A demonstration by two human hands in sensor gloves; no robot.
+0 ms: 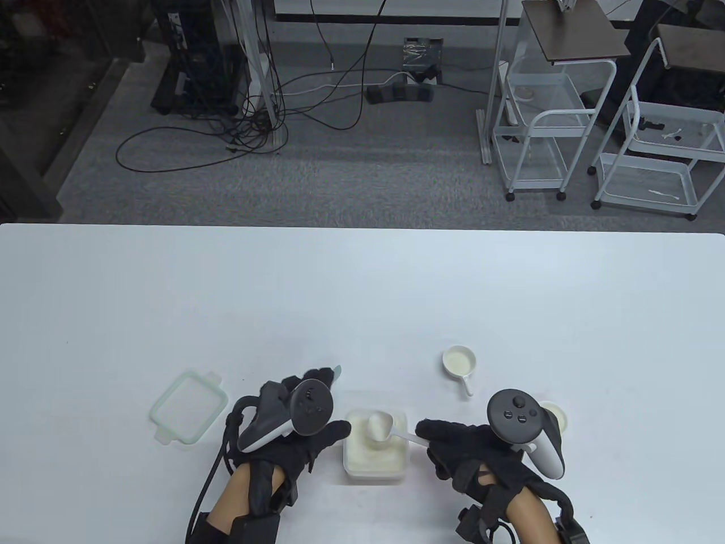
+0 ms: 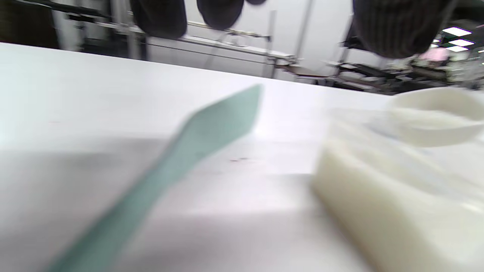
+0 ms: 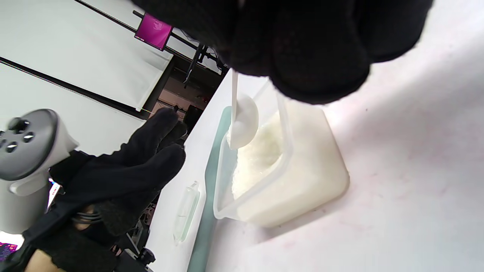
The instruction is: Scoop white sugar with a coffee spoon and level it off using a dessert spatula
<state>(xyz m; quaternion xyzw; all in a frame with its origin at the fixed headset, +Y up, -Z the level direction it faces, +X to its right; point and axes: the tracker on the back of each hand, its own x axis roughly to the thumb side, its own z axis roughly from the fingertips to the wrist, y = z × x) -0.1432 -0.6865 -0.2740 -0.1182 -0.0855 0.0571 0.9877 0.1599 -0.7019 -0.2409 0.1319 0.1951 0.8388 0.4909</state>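
A clear square container of white sugar (image 1: 375,459) stands near the table's front edge. My right hand (image 1: 426,432) grips the handle of a white coffee spoon (image 1: 380,426). Its bowl holds a heap of sugar and hangs over the container; the right wrist view shows the bowl (image 3: 244,121) above the sugar (image 3: 261,158). The pale green dessert spatula (image 2: 211,139) lies flat on the table just left of the container, as the right wrist view (image 3: 217,158) also shows. My left hand (image 1: 333,401) hovers over it with fingers extended, holding nothing. Only the spatula's tip (image 1: 338,371) shows in the table view.
The container's green-rimmed lid (image 1: 187,407) lies on the table to the left of my left hand. A small white cup with a handle (image 1: 460,362) sits behind the container to the right. Another small white dish (image 1: 558,418) is partly hidden under my right hand's tracker.
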